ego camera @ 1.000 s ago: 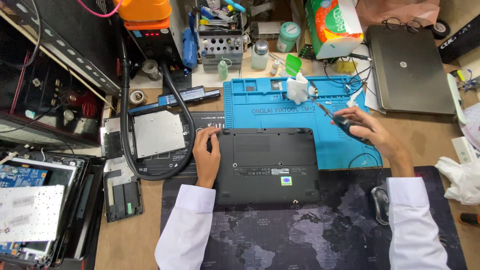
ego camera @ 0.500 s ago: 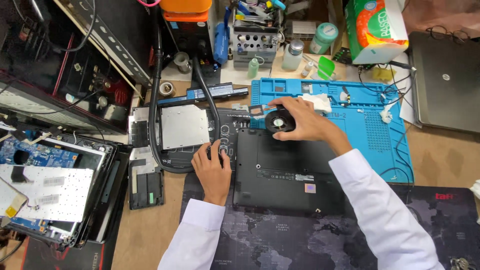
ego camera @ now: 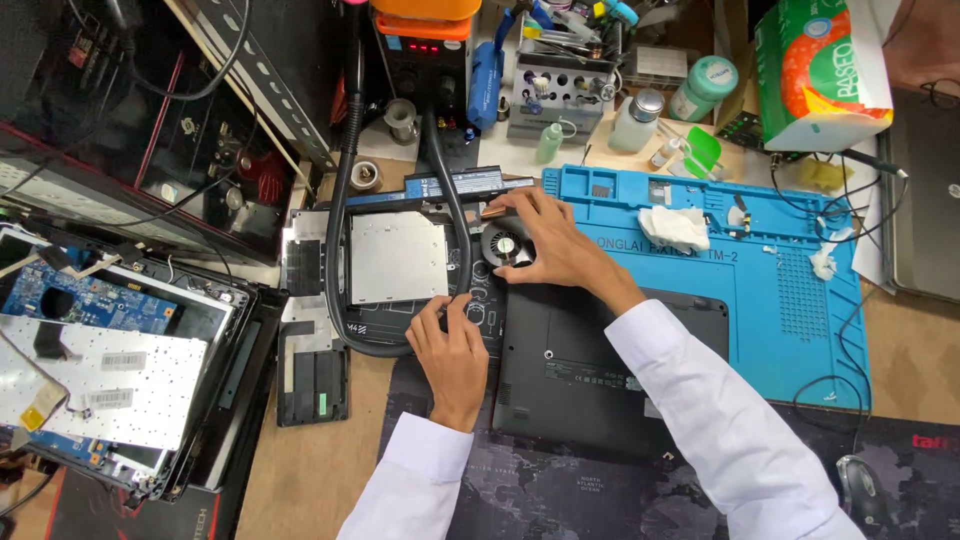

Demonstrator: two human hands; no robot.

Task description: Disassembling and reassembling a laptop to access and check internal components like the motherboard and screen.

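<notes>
A small round black cooling fan [ego camera: 503, 245], light and likely fragile, is pinched at its rim by the right hand [ego camera: 556, 248], just above the black plastic laptop base [ego camera: 590, 370]; the left hand [ego camera: 455, 345] lies flat, fingers together, beside that base.

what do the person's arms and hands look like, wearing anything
Both arms are in long white sleeves with plain cuffs that end at the wrists. The left hand and right hand are bare: no gloves, and no rings, watch or wrist strap that I can see. The sleeves show no markings.
</notes>
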